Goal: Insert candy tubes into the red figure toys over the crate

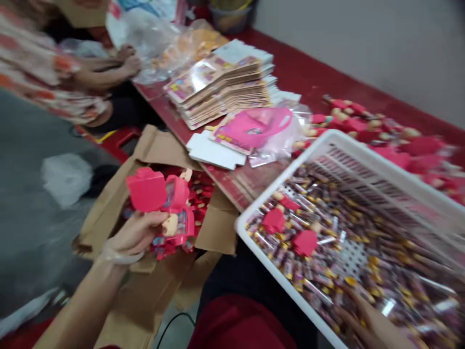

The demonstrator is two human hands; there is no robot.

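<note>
My left hand (140, 230) is closed on a red plastic toy case (178, 213) with open, box-like parts and a small beige piece. It is over an open cardboard box (152, 145) of similar red pieces (201, 194). Low on the right, my right hand (363, 315) reaches into a white plastic basket (272, 261), its blurred fingers among small clear tubes (319, 291) with yellow ends. Whether it grips one cannot be made out. A few red toy pieces (305, 242) lie on top of the tubes.
On the red table (232, 184) are a stack of printed cards (225, 92), a pink item in clear plastic (257, 128) and a heap of red toys (399, 145). A co-worker's hands (129, 60) are beside clear bags (152, 48). A white bag (67, 177) lies on the floor.
</note>
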